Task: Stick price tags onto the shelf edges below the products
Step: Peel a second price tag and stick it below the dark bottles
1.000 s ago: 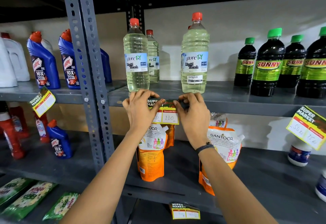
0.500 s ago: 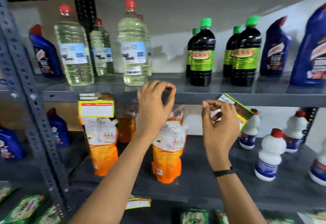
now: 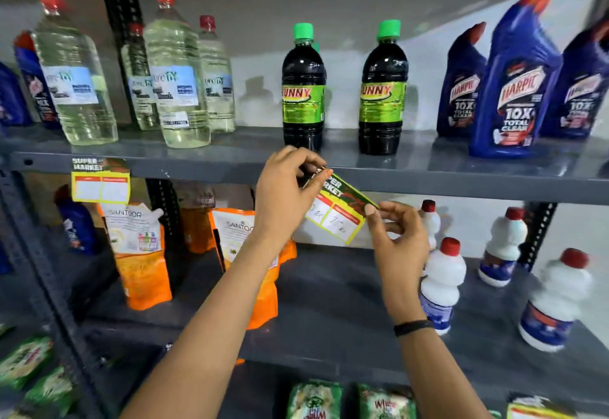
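Observation:
A yellow and green price tag (image 3: 336,209) hangs tilted at the grey shelf edge (image 3: 461,184), below two dark bottles with green caps (image 3: 303,95). My left hand (image 3: 286,187) pinches the tag's upper left corner against the edge. My right hand (image 3: 398,234) pinches its lower right corner. Another price tag (image 3: 100,181) is stuck on the same edge at the left, below the clear bleach bottles (image 3: 178,88).
Blue toilet cleaner bottles (image 3: 517,88) stand at the upper right. On the shelf below are orange soap pouches (image 3: 138,253) and white bottles with red caps (image 3: 441,283). Green packets (image 3: 313,399) lie on the lowest shelf. A perforated upright (image 3: 43,286) runs down the left.
Both hands left the tag under the bleach bottles and moved right along the shelf. They now grip the tilted tag under the dark bottles. The view has shifted right.

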{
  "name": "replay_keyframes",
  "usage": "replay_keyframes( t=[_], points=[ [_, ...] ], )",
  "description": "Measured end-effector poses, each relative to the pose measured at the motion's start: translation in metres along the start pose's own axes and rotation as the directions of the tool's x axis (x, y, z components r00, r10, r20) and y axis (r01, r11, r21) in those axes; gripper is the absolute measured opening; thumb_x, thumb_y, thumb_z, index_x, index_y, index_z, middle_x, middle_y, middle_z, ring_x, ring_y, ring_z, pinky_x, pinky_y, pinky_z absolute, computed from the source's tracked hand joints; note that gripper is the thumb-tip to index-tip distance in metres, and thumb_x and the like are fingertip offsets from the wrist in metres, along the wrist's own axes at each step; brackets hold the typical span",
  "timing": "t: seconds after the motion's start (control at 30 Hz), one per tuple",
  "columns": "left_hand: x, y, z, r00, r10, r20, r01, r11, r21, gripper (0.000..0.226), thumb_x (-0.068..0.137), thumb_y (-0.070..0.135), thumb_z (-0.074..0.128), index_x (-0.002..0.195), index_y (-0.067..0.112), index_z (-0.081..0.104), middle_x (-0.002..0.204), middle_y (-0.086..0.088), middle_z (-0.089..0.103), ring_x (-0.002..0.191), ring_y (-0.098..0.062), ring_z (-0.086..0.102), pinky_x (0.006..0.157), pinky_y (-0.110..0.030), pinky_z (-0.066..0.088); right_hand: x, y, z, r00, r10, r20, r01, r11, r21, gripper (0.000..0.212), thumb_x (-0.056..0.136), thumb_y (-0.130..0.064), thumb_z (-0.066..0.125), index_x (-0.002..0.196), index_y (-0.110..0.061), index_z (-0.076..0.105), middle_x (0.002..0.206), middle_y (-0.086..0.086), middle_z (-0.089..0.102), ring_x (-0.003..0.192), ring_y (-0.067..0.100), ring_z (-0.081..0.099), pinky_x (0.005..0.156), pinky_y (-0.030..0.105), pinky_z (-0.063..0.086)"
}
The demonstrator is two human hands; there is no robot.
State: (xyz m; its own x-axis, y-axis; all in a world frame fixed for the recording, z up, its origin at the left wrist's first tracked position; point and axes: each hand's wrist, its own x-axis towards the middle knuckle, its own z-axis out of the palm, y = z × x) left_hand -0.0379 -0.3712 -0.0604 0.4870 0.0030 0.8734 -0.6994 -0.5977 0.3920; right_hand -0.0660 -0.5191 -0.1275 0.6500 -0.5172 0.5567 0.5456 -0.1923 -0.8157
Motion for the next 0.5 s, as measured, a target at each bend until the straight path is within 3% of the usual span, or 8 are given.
replay_keyframes(
  t=[0.13, 0.33, 0.5],
  points=[
    [0.002, 0.003, 0.0, 1.0, -0.012, 0.007, 0.012, 0.999, 0.037, 0.01, 0.074, 0.024, 0.069, 0.076, 0.017, 0.062, 0.071, 0.017, 0.051, 0.07, -0.016, 0.051, 0.064, -0.031, 0.043, 0.009, 0.001, 0.0, 0.995, 0.059, 0.082, -0.061, 0.998, 0.029, 0.01, 0.082, -0.022, 0.07, 0.081, -0.023, 0.061, 0.076, -0.012, 0.064, 0.063, -0.006, 0.056, 0.06, 0.008, 0.044],
    [0.004, 0.006, -0.002, 0.998, -0.055, 0.045, 0.055, 0.998, 0.007, 0.007, 0.076, 0.014, 0.071, 0.074, 0.017, 0.065, 0.067, 0.019, 0.055, 0.074, -0.017, 0.054, 0.065, -0.026, 0.043, 0.014, 0.001, -0.003, 0.991, 0.065, 0.12, -0.069, 0.997, 0.032, 0.009, 0.081, -0.025, 0.071, 0.08, -0.019, 0.064, 0.077, -0.006, 0.067, 0.072, 0.013, 0.06, 0.068, 0.024, 0.05],
    [0.003, 0.011, -0.006, 0.992, -0.083, 0.095, 0.085, 0.996, -0.02, 0.008, 0.077, 0.011, 0.07, 0.074, 0.016, 0.065, 0.067, 0.018, 0.056, 0.076, -0.013, 0.053, 0.065, -0.009, 0.039, 0.019, 0.0, -0.004, 0.989, 0.061, 0.133, -0.062, 0.998, 0.003, 0.01, 0.082, -0.023, 0.07, 0.077, -0.02, 0.062, 0.073, -0.007, 0.065, 0.068, 0.011, 0.056, 0.066, 0.023, 0.046]
  ],
)
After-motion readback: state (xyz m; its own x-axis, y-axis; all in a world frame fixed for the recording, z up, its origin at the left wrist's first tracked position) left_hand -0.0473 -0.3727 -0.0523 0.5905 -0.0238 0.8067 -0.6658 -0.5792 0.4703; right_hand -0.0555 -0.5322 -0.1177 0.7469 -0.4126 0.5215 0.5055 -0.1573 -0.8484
